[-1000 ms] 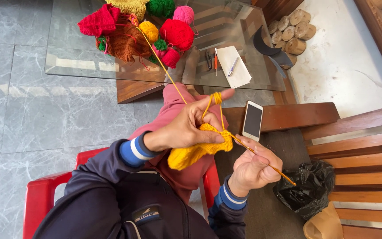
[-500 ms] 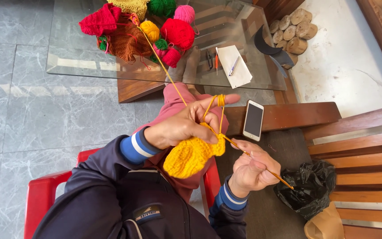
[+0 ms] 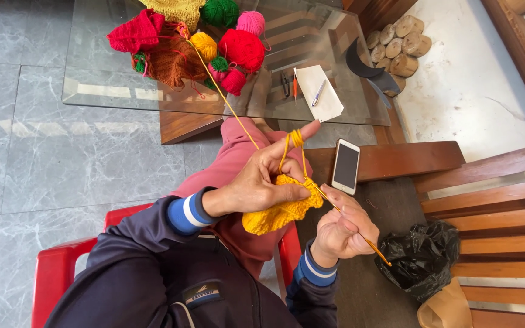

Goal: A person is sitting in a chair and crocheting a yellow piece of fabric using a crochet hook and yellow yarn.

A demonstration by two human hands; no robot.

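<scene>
Left hand point(image 3: 259, 182) pinches yellow crochet point(image 3: 277, 212) above grey tiled floor point(image 3: 62, 164)

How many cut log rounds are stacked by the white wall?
5 log rounds show, clustered on the floor at the top right, beyond the glass table: three smaller ones left, two larger right. A dark object covers their lower edge, so more may be hidden.

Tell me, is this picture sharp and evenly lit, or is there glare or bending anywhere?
Head view: soft daylight, no hard shadows; the glass table reflects pale patches and shows the floor through it. The left hand, the yellow crochet piece and the right hand with its hook look sharp, without motion blur. The wide lens bends the wooden bench slats at the right edge.
</scene>
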